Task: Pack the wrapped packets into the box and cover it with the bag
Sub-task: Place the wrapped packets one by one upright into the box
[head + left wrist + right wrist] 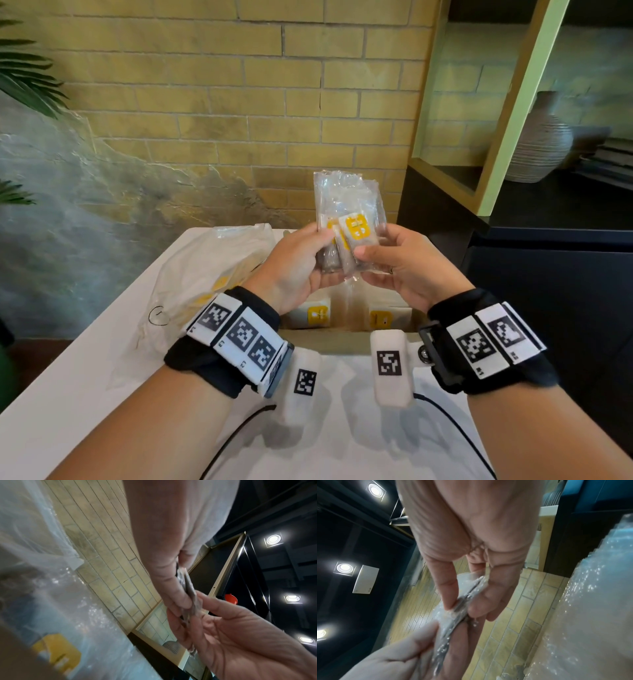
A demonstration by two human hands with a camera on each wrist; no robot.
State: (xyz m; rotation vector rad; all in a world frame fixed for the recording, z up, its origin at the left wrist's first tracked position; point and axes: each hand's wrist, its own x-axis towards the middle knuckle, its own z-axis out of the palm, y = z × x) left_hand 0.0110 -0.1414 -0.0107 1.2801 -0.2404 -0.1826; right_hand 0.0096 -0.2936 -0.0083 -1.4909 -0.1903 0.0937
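Observation:
Both hands hold up a small stack of clear wrapped packets [349,222] with yellow labels, above the open cardboard box [346,334]. My left hand [301,267] grips the stack's left edge, thumb on the front. My right hand [397,263] pinches its right edge between thumb and fingers. Seen edge-on, the packets [187,588] lie between the fingers of both hands, as does the packet stack [464,601] in the right wrist view. More labelled packets [318,315] lie inside the box. The clear plastic bag [205,274] lies crumpled on the table, left of the box.
A white table [85,394] carries the box and bag. A brick wall [239,102] stands behind it. A dark cabinet [548,274] with a green-framed shelf and a ribbed vase [541,144] stands at the right. Palm leaves [24,78] hang at the left.

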